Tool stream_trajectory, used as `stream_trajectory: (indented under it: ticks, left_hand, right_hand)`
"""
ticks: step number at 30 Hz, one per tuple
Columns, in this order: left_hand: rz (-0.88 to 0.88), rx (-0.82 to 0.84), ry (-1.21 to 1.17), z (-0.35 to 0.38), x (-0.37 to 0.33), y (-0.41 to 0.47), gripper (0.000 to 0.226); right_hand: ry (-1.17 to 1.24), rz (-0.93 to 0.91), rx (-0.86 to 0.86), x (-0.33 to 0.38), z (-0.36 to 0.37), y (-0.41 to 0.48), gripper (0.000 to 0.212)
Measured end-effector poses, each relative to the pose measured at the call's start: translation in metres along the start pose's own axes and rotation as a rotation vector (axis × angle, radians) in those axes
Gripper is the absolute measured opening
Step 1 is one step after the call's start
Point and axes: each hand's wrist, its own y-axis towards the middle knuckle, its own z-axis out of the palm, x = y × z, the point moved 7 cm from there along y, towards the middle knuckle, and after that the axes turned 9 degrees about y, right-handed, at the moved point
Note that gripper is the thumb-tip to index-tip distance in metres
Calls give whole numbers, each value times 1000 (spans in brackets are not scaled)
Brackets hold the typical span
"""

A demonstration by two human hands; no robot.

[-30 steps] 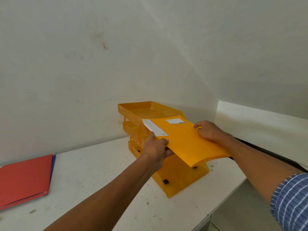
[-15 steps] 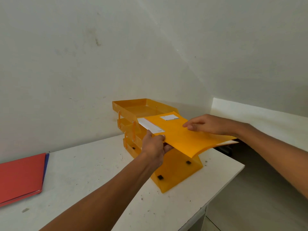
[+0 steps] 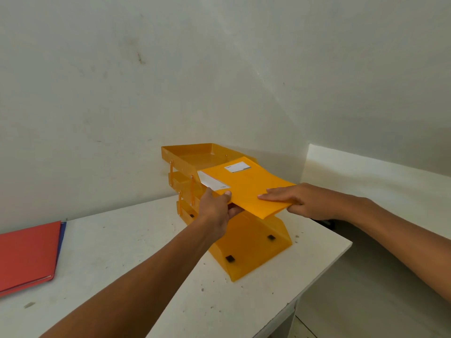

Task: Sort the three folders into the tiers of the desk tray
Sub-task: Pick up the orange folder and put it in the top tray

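Observation:
An orange three-tier desk tray (image 3: pixel 256 242) stands on the white table near its right end. A yellow folder (image 3: pixel 246 186) with white labels lies partly over the front of the top tier, its near part bent and sticking out over the lower tiers. My left hand (image 3: pixel 214 211) pinches the folder's near left corner. My right hand (image 3: pixel 300 200) grips its near right edge, fingers flat on top and thumb under. At the far left a red folder (image 3: pixel 26 252) lies on the table, with a blue folder (image 3: pixel 62 234) showing only as a thin edge beneath it.
The white table (image 3: pixel 136 242) ends in an edge just right of the tray, with a drop to the floor. White walls meet in a corner behind the tray. A white ledge (image 3: pixel 366 172) runs along the right wall.
The yellow folder has slid further onto the top tier. My right hand has moved from flat on the folder's top to gripping its near right edge. My left hand keeps its hold.

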Motion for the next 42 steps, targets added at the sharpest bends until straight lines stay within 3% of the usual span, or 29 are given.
stream_trajectory:
  ticks: [5,11,15,23,30,38,42]
  left_hand:
    - [106,11,385,-11,-7,1,66]
    - [491,-56,1139,-2,-23,1,53]
    - [547,-22,1375,-8,-22,9,57]
    - [640,-113,1567,-18,-35,26,45]
    - [612,-113,1604,-26,-39,40,42]
    - [655,-98,1623,-45,-44,42,45]
    - [657,-119,1611,-67,-53,38,44]
  right_hand:
    - [52,-13,-62,-6,6,24,64]
    - [59,26,-111,-6,19,63,59]
    - [27,50,-111,-6,24,89,58]
    - [-110,136,-123,-5,25,125,64]
    - [79,133,-110,-14,31,131,53]
    - [117,156,-106,-10,33,135,61]
    - [257,85,-209,12,13,123,61]
